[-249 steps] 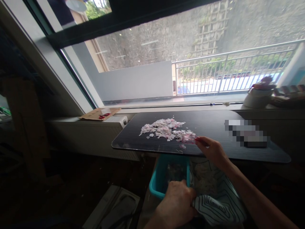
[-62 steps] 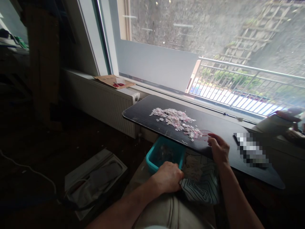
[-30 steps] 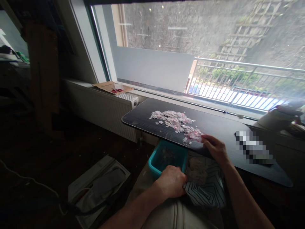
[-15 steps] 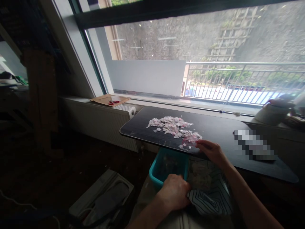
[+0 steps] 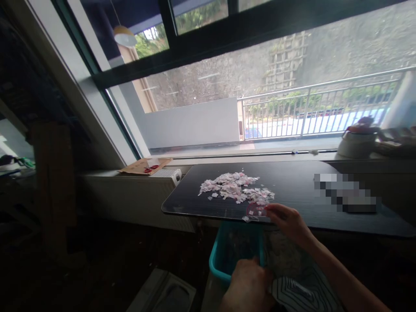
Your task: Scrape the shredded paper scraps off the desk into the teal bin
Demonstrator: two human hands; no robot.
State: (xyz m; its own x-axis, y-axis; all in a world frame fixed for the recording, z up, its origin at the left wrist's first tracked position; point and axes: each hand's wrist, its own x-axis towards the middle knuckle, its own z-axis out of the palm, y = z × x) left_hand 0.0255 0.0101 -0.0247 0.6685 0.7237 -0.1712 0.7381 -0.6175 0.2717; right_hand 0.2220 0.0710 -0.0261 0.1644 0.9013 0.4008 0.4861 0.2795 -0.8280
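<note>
Pinched in the fingertips of my right hand [image 5: 287, 219] is a thin, see-through pink sheet [image 5: 249, 209], flat at the front edge of the dark table [image 5: 191, 203]. Several small paper scraps lie by the sheet, some right at the edge. Just behind it spreads a loose pile of white and pinkish paper scraps [image 5: 230, 184]. Below the edge sits a turquoise plastic bin [image 5: 212, 264] with dim, unclear contents. My left hand [image 5: 248, 281] is closed at the bin's near right rim; its fingertips are mostly hidden.
Red-handled scissors [image 5: 151, 168] rest on brown cardboard [image 5: 133, 167] on the left sill. A radiator [image 5: 139, 197] runs below it. A pixelated item [image 5: 347, 193] lies at the table's right. A pale rounded container [image 5: 355, 143] stands on the right sill.
My right hand has drawn the pink sheet from the pile toward the table's front edge, with a few scraps. My left hand stays at the bin. The camera view has tilted.
</note>
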